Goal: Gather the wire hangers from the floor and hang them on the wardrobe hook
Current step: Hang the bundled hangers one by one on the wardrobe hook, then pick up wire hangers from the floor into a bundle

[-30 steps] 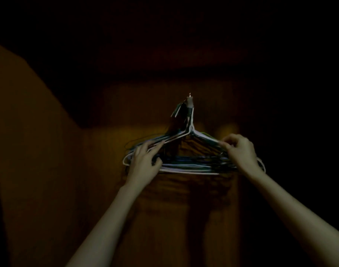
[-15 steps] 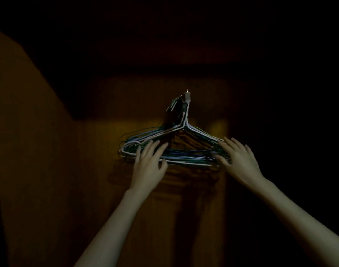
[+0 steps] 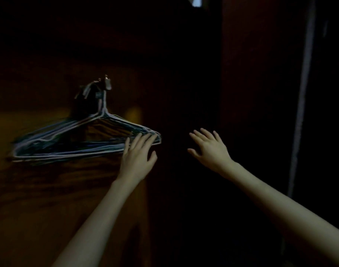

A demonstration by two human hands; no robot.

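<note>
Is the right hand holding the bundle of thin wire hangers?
No: the right hand is open, apart from the bundle of thin wire hangers.

Both hands, left [image 3: 137,158] and right [image 3: 209,149], reach forward, fingers spread.

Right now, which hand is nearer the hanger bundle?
Left. The left hand has its fingertips at the right end of the hanger bundle; the right hand is open, off to the right, clear of it.
</note>
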